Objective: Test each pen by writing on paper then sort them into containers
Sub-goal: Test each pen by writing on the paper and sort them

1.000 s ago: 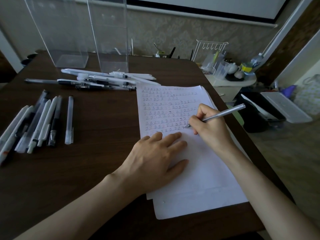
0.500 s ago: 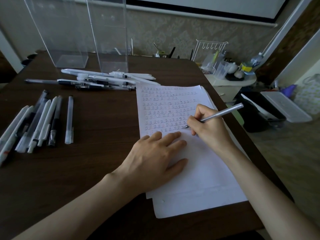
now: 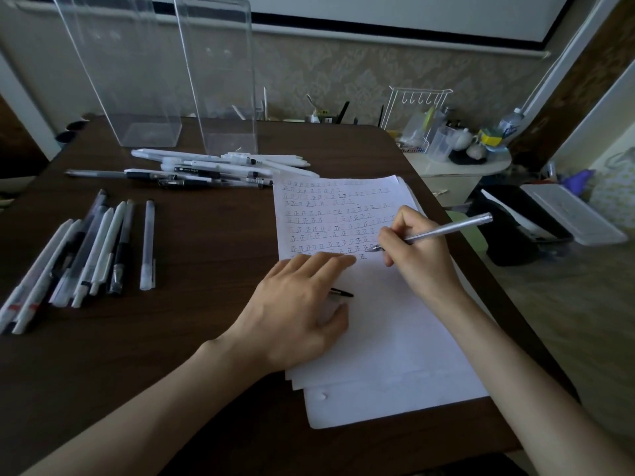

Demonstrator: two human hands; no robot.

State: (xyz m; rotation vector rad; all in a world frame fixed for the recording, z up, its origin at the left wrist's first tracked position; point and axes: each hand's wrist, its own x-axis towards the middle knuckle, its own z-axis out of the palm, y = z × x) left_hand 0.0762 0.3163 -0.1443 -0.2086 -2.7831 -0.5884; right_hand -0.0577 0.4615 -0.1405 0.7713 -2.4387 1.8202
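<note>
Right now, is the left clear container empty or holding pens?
Empty: the left clear container shows only a bare floor through its walls; the pens lie outside on the table.

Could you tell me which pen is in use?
The silver metal pen: only it is gripped by the right hand, tip at the white paper.

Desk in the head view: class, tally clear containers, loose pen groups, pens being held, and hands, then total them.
Clear containers: 2, left container, right container
Loose pen groups: 2, back pile, left row
Pens held: 1, silver pen
Hands: 2, left hand, right hand
Total: 7
</note>
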